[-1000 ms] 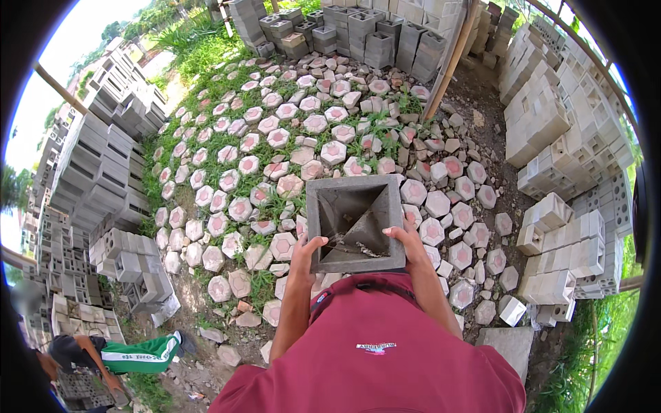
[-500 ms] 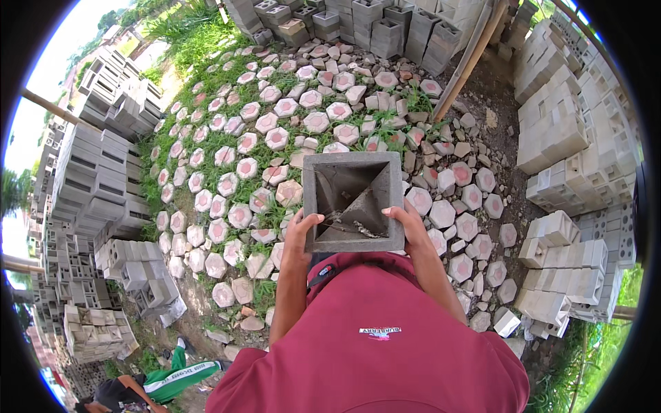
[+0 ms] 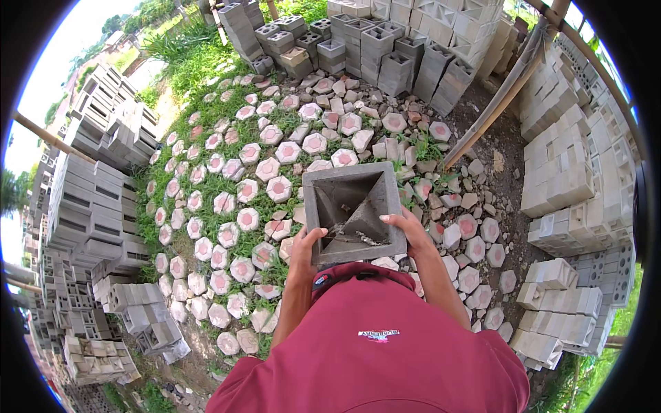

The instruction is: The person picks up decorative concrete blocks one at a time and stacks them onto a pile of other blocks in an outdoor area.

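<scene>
A square grey concrete block (image 3: 390, 196) with a hollow, inward-sloping face is held up in front of my body. Thin ridges run diagonally across its recess, and pale cobweb-like strands hang low inside it. My left hand (image 3: 303, 249) grips its left side, thumb over the front rim. On the opposite side my right hand (image 3: 411, 233) grips the edge, its thumb also on the rim. The fingers behind the block are mostly hidden.
Hexagonal pavers (image 3: 279, 188) with reddish centres lie in grass and rubble ahead. Hollow blocks (image 3: 382, 62) stand stacked at the back, with more block stacks (image 3: 93, 199) at left and pale stacks (image 3: 558, 165) at right. A slanting wooden pole (image 3: 492, 103) rises at the back right.
The block has tilted slightly in my hands, which still grip both sides. The view has shifted over the ground, and a person lying at the lower left is out of sight now.
</scene>
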Available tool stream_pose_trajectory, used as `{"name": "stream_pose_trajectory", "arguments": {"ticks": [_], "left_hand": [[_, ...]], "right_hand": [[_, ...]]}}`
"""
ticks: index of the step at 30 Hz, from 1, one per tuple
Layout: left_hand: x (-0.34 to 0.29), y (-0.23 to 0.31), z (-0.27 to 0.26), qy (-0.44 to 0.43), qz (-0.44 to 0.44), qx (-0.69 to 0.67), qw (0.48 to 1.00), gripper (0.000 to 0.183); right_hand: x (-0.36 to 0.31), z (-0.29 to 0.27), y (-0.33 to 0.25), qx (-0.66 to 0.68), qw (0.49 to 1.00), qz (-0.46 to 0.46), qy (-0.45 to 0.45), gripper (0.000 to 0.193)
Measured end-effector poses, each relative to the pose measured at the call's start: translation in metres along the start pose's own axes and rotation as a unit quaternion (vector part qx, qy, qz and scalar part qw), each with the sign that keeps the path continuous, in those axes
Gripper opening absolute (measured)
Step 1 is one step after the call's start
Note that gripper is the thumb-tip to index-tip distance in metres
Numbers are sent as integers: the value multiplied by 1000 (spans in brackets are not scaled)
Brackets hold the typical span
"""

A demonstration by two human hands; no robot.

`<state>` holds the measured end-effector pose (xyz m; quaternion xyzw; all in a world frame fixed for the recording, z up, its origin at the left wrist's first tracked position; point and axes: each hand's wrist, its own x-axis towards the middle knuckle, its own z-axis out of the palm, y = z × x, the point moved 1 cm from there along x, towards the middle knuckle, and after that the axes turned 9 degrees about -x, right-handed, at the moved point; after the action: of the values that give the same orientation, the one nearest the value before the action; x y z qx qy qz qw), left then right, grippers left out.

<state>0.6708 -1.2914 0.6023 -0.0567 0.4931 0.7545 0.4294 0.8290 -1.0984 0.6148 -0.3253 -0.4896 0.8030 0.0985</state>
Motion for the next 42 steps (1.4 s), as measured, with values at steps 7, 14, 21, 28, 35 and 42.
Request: {"name": "stream_pose_trajectory", "arguments": {"ticks": [7,14,21,28,35,42], "left_hand": [[93,65,24,-8,-12,42,999,34],[211,108,55,-8,-28,39,999,35],[360,162,99,12,-2,44,999,35],[464,234,165,-12,57,24,998,44],[574,282,182,-30,37,44,998,40],[710,334,181,-65,-50,31,996,42]], "right_hand": [[98,10,-35,24,999,9,23,59],[205,7,-95,35,998,27,33,58],[369,-14,-166,14,1000,13,-3,58],[488,-23,-250,-33,999,-3,-13,60],[592,-29,-293,-94,995,-2,-36,66],[712,-21,-299,-71,996,33,49,56]]}}
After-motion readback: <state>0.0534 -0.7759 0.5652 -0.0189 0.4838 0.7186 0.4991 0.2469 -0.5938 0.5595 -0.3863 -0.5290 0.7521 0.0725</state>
